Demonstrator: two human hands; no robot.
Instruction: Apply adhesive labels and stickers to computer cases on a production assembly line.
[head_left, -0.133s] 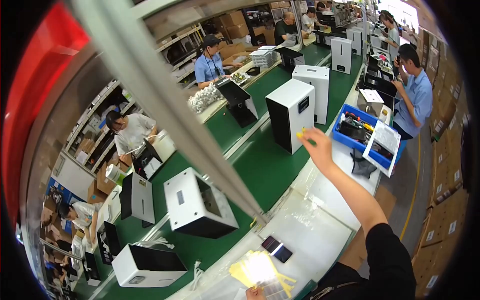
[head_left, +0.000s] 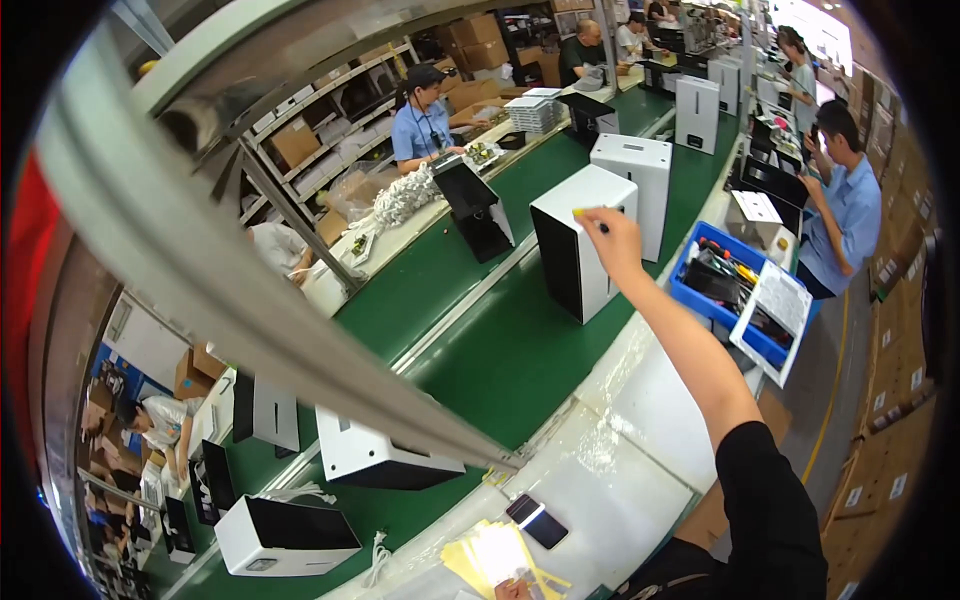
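My right hand reaches out over the green conveyor, in front of a tall white box-shaped appliance with a black side panel. Thumb and forefinger pinch a small yellow sticker close to the appliance's upper front edge; whether it touches cannot be told. At the lower edge, my left hand shows only in part. Its fingers are closed on the near edge of a yellow-bordered label sheet. More yellow sheets lie fanned out beneath, partly washed out by glare.
A phone lies on the white worktop. A blue tool bin stands to the right. More white appliances sit on the green conveyor. A metal post crosses the left side. Co-workers sit along the line.
My right hand has risen with the yellow sticker toward the appliance's top edge. The whole view has shifted slightly, and the post now covers more of the left side.
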